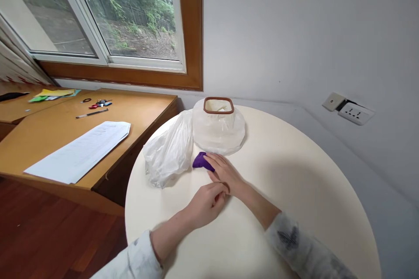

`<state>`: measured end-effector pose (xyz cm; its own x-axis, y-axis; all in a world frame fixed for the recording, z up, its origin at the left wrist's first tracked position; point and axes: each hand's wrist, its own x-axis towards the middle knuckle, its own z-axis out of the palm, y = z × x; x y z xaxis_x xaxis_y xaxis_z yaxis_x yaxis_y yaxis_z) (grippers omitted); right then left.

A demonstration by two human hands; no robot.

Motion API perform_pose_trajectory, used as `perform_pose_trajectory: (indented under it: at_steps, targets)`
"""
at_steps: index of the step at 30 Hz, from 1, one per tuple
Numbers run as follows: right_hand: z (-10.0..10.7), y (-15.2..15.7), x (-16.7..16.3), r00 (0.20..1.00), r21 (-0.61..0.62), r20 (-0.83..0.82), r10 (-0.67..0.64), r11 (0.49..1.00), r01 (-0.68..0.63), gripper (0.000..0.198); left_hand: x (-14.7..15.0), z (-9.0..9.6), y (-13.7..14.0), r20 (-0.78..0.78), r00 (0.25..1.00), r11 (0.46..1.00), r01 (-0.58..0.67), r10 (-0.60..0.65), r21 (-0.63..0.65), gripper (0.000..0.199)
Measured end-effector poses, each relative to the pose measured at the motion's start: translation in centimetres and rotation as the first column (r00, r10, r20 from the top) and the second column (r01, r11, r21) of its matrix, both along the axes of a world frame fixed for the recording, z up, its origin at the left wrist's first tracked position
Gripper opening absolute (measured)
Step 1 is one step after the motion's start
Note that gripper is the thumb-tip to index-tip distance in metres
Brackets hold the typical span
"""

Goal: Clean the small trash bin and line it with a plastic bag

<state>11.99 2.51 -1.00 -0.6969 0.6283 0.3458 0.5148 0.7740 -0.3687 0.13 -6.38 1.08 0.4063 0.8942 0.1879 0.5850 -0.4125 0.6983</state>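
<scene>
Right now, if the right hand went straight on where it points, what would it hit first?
The purple bundle, which it seems to touch; past that, probably the white plastic bag.

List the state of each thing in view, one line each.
Right hand: fingers extended, touching the purple item
Left hand: fingers curled, at the right wrist
Purple item: bunched, partly covered
Plastic bag: crumpled, lying on the table
Brown-rimmed container: mouth up, uncovered
Papers: lying flat
Pen: lying on the desk
Wall socket: no plug inserted
</scene>
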Motion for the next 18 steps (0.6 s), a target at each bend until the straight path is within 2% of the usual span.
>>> perform_pose_trajectory:
  at_steps: [3, 5, 9, 13, 18]
  targets:
    - [0.4, -1.7, 4.7, 0.995, 0.036, 0.054, -0.089, 0.996, 0.087, 0.048, -1.3, 0.3, -0.1, -0.065, 0.998, 0.999, -0.005, 0.008, 0.053, 0.023]
    - [0.5, -2.9, 8.0, 0.980, 0.064, 0.129, -0.149, 0.988, 0.141, 0.052, -2.3, 0.8, -0.1, -0.141, 0.989, 0.993, 0.054, -0.039, 0.102, 0.029]
    - [0.1, -5.4, 12.8, 0.931, 0.079, 0.314, -0.186, 0.982, 0.169, 0.061, -3.6, 0.8, -0.4, -0.385, 0.908, 0.967, 0.226, -0.165, 0.118, 0.059]
    - [-1.0, -6.9, 14.1, 0.892, 0.031, 0.423, -0.159, 0.987, 0.161, 0.059, -3.7, -0.7, -0.9, -0.521, 0.827, 0.950, 0.300, -0.211, 0.092, 0.065]
    - [-1.7, -7.1, 13.7, 0.884, -0.001, 0.435, -0.172, 0.982, 0.191, 0.056, -3.5, -1.6, -1.0, -0.569, 0.798, 0.949, 0.300, -0.197, 0.093, 0.065]
